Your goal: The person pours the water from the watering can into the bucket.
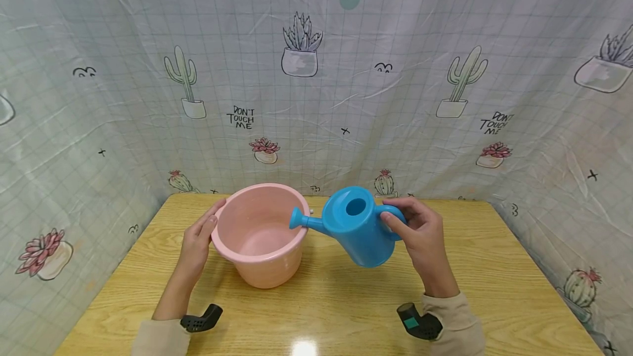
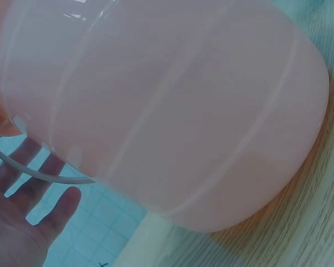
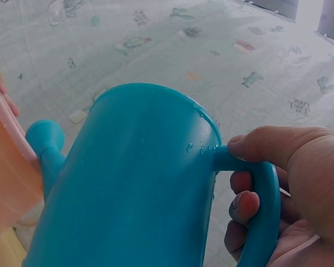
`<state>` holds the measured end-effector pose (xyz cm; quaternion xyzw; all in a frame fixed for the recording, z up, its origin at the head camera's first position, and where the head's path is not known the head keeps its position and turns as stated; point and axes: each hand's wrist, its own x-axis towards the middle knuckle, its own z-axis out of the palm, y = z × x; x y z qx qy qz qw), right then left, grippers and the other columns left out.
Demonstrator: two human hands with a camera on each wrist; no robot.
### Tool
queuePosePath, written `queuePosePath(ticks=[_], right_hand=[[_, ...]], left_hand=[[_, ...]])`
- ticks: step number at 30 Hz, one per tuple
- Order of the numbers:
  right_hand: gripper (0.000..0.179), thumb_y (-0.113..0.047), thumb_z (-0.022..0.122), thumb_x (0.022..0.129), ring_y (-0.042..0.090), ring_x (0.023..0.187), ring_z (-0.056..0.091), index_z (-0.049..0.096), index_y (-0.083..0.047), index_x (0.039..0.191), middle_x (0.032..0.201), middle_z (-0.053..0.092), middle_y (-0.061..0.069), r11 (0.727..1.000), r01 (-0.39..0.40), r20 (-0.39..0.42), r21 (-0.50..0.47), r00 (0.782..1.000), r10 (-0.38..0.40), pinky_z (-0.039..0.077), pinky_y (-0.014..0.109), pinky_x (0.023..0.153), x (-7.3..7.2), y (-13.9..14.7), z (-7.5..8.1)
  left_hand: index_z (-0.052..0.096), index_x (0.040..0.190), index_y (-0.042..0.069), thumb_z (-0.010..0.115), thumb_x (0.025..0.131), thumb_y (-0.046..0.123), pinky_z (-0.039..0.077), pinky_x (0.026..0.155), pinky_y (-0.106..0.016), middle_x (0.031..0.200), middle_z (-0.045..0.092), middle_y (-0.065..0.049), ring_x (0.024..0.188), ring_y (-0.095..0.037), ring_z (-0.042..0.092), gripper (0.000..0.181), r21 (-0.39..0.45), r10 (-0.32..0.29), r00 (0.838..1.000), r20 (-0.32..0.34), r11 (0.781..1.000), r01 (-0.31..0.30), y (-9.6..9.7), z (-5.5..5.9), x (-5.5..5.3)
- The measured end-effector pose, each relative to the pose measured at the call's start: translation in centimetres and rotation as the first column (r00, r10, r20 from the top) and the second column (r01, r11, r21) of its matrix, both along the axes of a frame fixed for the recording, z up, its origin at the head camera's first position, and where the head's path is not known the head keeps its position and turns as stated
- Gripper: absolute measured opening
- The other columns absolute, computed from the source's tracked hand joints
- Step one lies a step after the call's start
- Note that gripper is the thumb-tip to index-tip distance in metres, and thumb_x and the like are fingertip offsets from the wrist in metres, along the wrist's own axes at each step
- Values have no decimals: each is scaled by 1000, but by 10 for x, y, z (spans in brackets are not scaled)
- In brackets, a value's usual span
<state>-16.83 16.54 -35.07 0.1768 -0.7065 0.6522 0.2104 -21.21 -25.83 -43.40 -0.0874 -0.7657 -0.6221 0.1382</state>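
A pink plastic bucket point(image 1: 267, 268) stands on the wooden table, its open mouth facing up. My left hand point(image 1: 196, 238) grips its left rim, thumb at the top edge; a thin grey handle point(image 2: 50, 177) passes by the fingers in the left wrist view. My right hand point(image 1: 424, 232) holds a blue watering can point(image 1: 358, 238) by its looped handle point(image 3: 265, 206), fingers wrapped through the loop and thumb on top. The can's spout points left, and its rose point(image 1: 298, 218) overlaps the bucket's right rim. Water drops point(image 3: 195, 148) cling to the can's side.
The light wooden table point(image 1: 494, 290) spreads around the bucket and can. A cloth point(image 1: 316, 98) printed with cacti hangs behind and along both sides. Each wrist wears a black device point(image 1: 203, 320) over a beige sleeve.
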Motion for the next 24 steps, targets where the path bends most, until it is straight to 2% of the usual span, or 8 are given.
queuePosePath(ticks=[9, 24], right_hand=[[27, -3, 67, 89, 12, 90, 64, 63, 9, 113, 101, 69, -3, 1000, -1, 5, 1, 1000, 1, 55, 22, 83, 0, 0, 0], [28, -7, 68, 89, 14, 89, 64, 64, 7, 113, 100, 69, -2, 1000, -1, 0, -1, 1000, 1, 55, 23, 82, -1, 1, -1]], left_hand=[[43, 146, 11, 38, 105, 33, 40, 96, -5, 151, 45, 1, 126, 11, 45, 47, -1, -15, 1000, -21, 1000, 15, 1, 1, 1], [43, 147, 12, 37, 105, 34, 40, 96, -5, 151, 44, 0, 126, 11, 44, 47, -5, -16, 1000, -21, 1000, 16, 0, 1, 1]])
